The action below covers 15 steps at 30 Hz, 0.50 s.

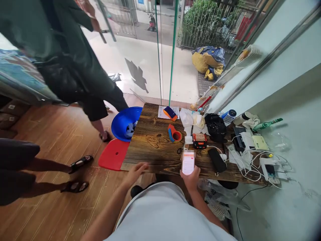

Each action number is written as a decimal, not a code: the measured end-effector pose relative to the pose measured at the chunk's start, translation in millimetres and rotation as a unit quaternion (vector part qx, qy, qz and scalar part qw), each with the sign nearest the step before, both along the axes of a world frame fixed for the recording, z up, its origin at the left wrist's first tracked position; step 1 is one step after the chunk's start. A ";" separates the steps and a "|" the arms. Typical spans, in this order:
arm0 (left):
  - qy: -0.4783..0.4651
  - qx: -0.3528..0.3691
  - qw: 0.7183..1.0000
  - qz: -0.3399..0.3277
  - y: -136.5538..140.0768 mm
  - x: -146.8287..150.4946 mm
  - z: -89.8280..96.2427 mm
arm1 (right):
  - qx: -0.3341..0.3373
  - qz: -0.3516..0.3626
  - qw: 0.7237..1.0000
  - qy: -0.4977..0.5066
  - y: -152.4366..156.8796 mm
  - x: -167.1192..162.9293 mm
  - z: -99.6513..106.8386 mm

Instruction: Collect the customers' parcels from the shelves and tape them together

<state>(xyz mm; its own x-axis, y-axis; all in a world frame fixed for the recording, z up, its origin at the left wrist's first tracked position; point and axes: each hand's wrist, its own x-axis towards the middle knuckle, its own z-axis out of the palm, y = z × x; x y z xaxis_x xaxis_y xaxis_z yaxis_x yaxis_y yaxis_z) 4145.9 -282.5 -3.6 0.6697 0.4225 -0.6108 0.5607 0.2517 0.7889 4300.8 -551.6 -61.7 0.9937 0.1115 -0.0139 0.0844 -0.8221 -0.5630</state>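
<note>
My right hand (192, 178) holds a white phone (188, 163) upright at the near edge of the wooden table (152, 144), its screen lit. My left hand (136, 172) rests with fingers apart on the table's near left edge and holds nothing. Beyond the phone stand a small orange-and-black label printer (199, 141), an orange tape dispenser (173, 133) and a black pouch (217, 160).
A blue basin (122, 123) and a red stool (113, 154) stand left of the table. A person in dark clothes (75, 60) walks by the glass door; another person's sandalled feet (76, 174) are at left. Chargers and white cables (258, 160) crowd the table's right end.
</note>
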 end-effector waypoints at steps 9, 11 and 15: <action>-0.257 -0.285 0.920 0.080 -41.1 38.2 65.1 | 0.369 0.268 0.885 0.100 133.1 -34.9 101.9; -0.277 -0.283 0.911 0.112 -31.5 21.9 69.2 | 0.423 0.306 0.830 0.197 151.2 -34.4 117.9; -0.305 -0.269 0.906 0.120 -19.8 -11.0 77.7 | 0.490 0.298 0.736 0.359 193.4 -27.7 147.0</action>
